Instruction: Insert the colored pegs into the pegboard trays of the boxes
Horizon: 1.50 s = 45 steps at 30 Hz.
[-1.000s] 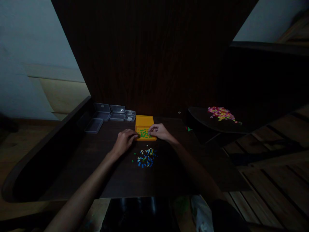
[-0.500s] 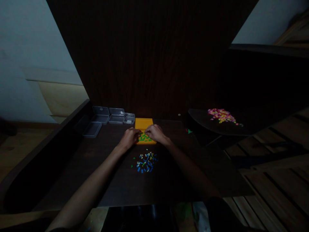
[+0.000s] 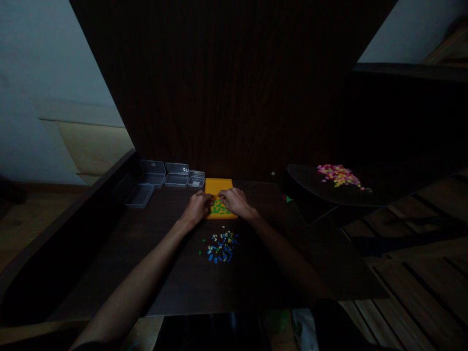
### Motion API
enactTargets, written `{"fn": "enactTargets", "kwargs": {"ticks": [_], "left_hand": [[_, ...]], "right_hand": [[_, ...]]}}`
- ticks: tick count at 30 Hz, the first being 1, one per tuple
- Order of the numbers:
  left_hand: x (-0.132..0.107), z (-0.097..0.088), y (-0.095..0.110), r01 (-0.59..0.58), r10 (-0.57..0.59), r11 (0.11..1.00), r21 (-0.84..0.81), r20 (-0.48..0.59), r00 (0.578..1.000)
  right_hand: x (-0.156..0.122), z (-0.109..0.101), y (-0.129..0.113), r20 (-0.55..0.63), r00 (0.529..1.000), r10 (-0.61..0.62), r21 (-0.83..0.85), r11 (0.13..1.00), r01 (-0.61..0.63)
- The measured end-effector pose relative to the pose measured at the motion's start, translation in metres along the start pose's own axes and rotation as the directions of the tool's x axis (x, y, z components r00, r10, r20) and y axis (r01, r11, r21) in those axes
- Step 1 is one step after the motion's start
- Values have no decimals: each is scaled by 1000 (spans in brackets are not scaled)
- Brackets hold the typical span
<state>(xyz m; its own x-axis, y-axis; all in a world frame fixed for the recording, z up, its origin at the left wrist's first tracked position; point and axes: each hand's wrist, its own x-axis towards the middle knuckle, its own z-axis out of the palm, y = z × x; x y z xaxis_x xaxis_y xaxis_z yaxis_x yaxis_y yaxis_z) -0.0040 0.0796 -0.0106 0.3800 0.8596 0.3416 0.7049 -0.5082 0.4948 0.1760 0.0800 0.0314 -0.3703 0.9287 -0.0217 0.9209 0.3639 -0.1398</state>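
An orange tray [image 3: 218,185] lies on the dark table [image 3: 175,273] and holds several small green pieces [image 3: 218,207]. My left hand [image 3: 197,207] rests on the tray's left side with its fingers curled. My right hand [image 3: 236,201] rests on the right side, fingers bent toward the green pieces. The fingertips of both hands meet over the tray. What they pinch, if anything, is too small and dark to make out. A loose pile of small blue, yellow and green pieces [image 3: 221,245] lies on the table just nearer to me.
Several clear plastic boxes [image 3: 164,174] stand at the back left, one [image 3: 139,196] a little forward. A heap of pink and yellow pieces [image 3: 339,175] lies on a dark side surface at the right. A dark wooden panel rises behind the table.
My left hand has moved up and right onto the tray. My right hand has drawn in to meet it over the green pieces.
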Motion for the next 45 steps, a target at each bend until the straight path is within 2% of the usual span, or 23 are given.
{"fn": "enactTargets", "kwargs": {"ticks": [13, 24, 30, 40, 45], "left_hand": [[0, 1, -3, 22, -23, 1000, -22, -36, 999], [0, -4, -1, 7, -10, 999, -51, -52, 999], [-2, -4, -2, 13, -18, 997, -71, -70, 997], [-2, -6, 5, -3, -9, 992, -128, -91, 996], [-1, -4, 4, 3, -22, 986, -167, -112, 994]], "right_hand": [[-1, -1, -8, -3, 1000, 28, -93, 995, -28], [1, -2, -8, -1, 999, 54, -85, 995, -54], [-1, -6, -5, 19, 998, 60, -63, 996, -58], [-7, -16, 2, -35, 997, 64, 30, 998, -62], [-8, -13, 10, -65, 997, 40, 144, 989, -31]]}}
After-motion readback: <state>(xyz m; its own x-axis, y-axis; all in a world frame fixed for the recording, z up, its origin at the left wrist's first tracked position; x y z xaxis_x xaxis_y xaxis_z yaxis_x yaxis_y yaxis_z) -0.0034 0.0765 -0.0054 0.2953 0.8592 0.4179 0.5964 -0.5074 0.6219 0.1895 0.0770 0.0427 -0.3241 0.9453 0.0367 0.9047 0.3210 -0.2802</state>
